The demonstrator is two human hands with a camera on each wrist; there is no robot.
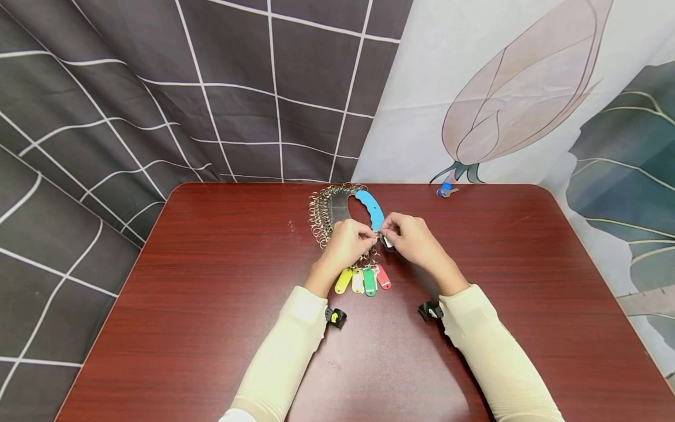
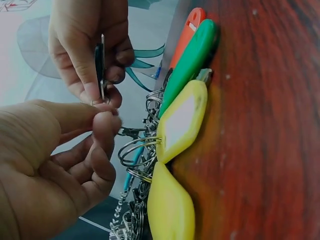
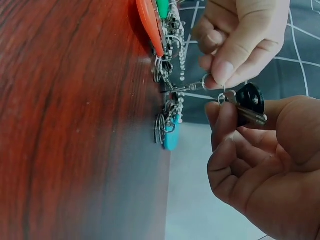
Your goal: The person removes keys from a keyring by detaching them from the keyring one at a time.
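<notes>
A key holder with a blue handle [image 1: 372, 208] and a curved metal plate [image 1: 340, 206] lies near the table's back edge, its rim hung with many split rings and clasps [image 1: 320, 218]. My left hand [image 1: 345, 243] pinches a ring on one clasp [image 3: 192, 87] between thumb and index finger. Close against it, my right hand [image 1: 416, 241] pinches a small ring joined to a metal key [image 3: 254, 116] and a black tag [image 3: 251, 97]. The fingertips hide much of where the rings meet. Yellow tags [image 2: 172, 210], a green tag [image 1: 369, 282] and a red tag [image 1: 384, 277] hang from the near end.
A blue-tagged key [image 1: 445, 190] lies at the back edge of the brown table [image 1: 221, 281], right of the holder. Behind the table hang a dark grid-patterned curtain [image 1: 237, 111] and a pale curtain [image 1: 422, 88] with plant drawings.
</notes>
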